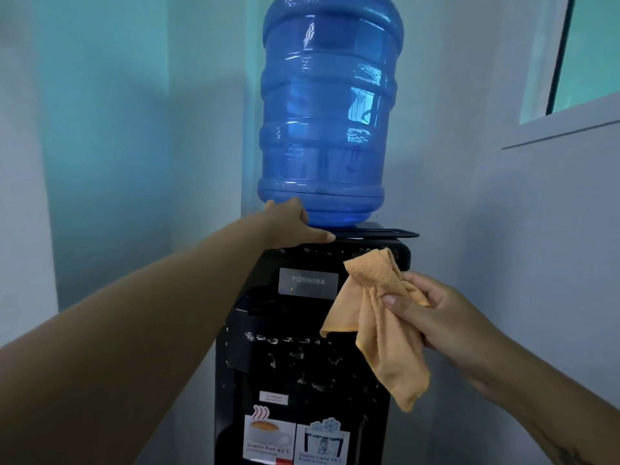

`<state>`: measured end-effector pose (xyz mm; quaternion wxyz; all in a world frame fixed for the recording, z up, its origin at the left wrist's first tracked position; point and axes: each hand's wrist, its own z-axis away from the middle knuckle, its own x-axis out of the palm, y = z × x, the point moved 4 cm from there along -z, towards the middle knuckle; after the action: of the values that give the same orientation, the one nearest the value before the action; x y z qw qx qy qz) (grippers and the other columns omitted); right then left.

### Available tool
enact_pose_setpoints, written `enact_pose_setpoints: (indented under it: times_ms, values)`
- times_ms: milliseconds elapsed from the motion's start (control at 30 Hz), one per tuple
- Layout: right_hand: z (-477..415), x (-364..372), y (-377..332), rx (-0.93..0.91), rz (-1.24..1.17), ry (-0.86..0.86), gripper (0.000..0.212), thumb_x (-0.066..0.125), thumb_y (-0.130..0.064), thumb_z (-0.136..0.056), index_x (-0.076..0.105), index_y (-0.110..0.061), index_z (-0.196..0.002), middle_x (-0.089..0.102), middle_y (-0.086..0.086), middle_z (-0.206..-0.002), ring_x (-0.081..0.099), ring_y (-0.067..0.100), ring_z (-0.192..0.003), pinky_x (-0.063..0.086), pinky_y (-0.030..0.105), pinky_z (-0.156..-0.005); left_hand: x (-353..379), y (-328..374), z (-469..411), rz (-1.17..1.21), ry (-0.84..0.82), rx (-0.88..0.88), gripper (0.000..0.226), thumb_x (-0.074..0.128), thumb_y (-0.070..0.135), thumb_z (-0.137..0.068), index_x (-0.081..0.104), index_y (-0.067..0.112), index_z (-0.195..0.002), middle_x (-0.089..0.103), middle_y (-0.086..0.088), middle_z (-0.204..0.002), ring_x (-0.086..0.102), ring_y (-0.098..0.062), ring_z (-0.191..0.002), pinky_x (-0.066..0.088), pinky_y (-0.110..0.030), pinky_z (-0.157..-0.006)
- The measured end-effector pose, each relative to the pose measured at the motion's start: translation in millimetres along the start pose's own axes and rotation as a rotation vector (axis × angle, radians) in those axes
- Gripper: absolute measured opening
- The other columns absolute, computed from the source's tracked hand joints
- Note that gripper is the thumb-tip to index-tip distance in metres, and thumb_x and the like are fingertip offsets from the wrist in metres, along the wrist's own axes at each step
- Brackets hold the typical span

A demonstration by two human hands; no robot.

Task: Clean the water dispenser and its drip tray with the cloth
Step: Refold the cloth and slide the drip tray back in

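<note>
"TOSHIBA" on the grey panel (308, 281) of the black water dispenser (302, 364); lower sticker text illegible.

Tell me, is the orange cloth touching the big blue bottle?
Apart. The head view shows the orange cloth held in the right hand beside the dispenser's front, with the black dispenser top between it and the blue bottle.

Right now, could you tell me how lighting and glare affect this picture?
Head view: dim, blue-tinted light; bright window reflections glare on the water bottle; the black dispenser front is dark with shiny speckles; the orange cloth stays clear; wide-angle bending shows at the window frame.
</note>
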<state>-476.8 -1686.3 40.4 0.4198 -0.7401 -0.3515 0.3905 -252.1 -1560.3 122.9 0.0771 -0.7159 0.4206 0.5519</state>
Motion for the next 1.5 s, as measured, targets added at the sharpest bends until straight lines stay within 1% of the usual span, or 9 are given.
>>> enact_pose_setpoints:
  times_ms: [200,400,500,700,800,967,1100,1267,1500]
  values:
    - [13.4,-23.3,-6.4,-0.037,-0.039,0.17,0.014,0.061,-0.021,-0.094,0.07,-0.028,-0.102,0.076,-0.003,-0.096,0.072,0.014,-0.09,0.054,0.034,-0.083,-13.7,2.4,13.3,0.059,-0.057,0.053,0.096,0.076,0.074,-0.057,0.049,0.026,-0.135,0.052,-0.003,-0.134,0.05,-0.023,-0.122,0.043,-0.042,-0.107]
    - [53.1,-46.0,-10.4,-0.106,0.001,0.559,0.014,0.055,-0.02,-0.096,0.064,-0.031,-0.094,0.071,-0.005,-0.085,0.067,0.018,-0.081,0.052,0.037,-0.073,-38.8,20.4,100.0,0.289,0.046,0.251,0.06,0.088,0.037,-0.067,0.057,0.024,-0.118,0.062,0.005,-0.104,0.061,-0.004,-0.085,0.047,-0.01,-0.069]
    - [75.8,-41.2,-8.6,-0.099,-0.152,0.633,0.015,0.051,-0.02,-0.095,0.062,-0.03,-0.091,0.067,-0.001,-0.084,0.062,0.018,-0.077,0.048,0.035,-0.069,-36.5,14.0,155.7,0.424,0.065,0.273,0.068,0.09,0.041,-0.059,0.056,0.034,-0.118,0.065,0.01,-0.105,0.065,-0.004,-0.091,0.051,-0.015,-0.079]
    - [115.3,-7.9,37.4,0.207,-0.607,0.371,0.03,0.05,-0.029,-0.096,0.057,-0.015,-0.122,0.064,0.004,-0.089,0.062,0.019,-0.078,0.051,0.03,-0.061,13.0,-13.6,258.4,0.856,-0.206,0.148,0.068,0.085,0.003,-0.069,0.055,0.032,-0.122,0.073,-0.005,-0.1,0.073,-0.024,-0.082,0.06,-0.035,-0.072]
    - [140.8,23.0,63.9,0.316,-0.674,0.291,0.022,0.046,-0.025,-0.1,0.061,-0.013,-0.112,0.066,0.003,-0.08,0.064,0.011,-0.064,0.054,0.024,-0.051,54.0,-39.9,289.0,1.005,-0.331,0.032,0.071,0.077,-0.012,-0.073,0.051,0.027,-0.126,0.07,-0.012,-0.098,0.069,-0.031,-0.073,0.06,-0.038,-0.066]
    - [163.3,67.0,133.1,0.487,-0.525,0.286,0.022,0.061,-0.027,-0.094,0.056,-0.011,-0.109,0.066,0.013,-0.088,0.068,0.025,-0.067,0.057,0.062,-0.063,136.6,-85.7,325.0,1.083,-0.468,-0.228,0.067,0.063,-0.013,-0.087,0.039,0.027,-0.135,0.066,-0.02,-0.105,0.067,-0.034,-0.075,0.062,-0.036,-0.068]
    - [159.9,98.3,204.8,0.64,-0.423,0.353,0.012,0.058,-0.024,-0.095,0.058,-0.015,-0.103,0.068,0.012,-0.092,0.067,0.02,-0.073,0.055,0.035,-0.057,211.3,-127.5,337.0,1.426,-0.365,-0.574,0.042,0.048,-0.003,-0.099,0.039,0.017,-0.135,0.07,-0.017,-0.115,0.069,-0.032,-0.071,0.062,-0.032,-0.065]
    - [127.3,121.0,265.3,0.669,-0.267,0.375,0.007,0.054,-0.023,-0.094,0.06,-0.025,-0.097,0.071,0.01,-0.098,0.069,0.026,-0.085,0.059,0.045,-0.074,267.6,-161.3,326.8,1.622,-0.28,-0.799,0.029,0.037,0.005,-0.105,0.054,-0.002,-0.128,0.068,-0.019,-0.121,0.074,-0.027,-0.081,0.061,-0.027,-0.07]
    - [103.2,122.0,273.0,0.281,0.347,0.58,0.015,0.051,-0.022,-0.084,0.051,-0.017,-0.099,0.06,0.005,-0.088,0.054,0.02,-0.07,0.046,0.03,-0.055,309.2,-188.5,318.3,1.693,-0.127,-0.905,0.03,0.037,0.003,-0.105,0.053,-0.011,-0.126,0.069,-0.023,-0.118,0.073,-0.031,-0.097,0.061,-0.036,-0.082]
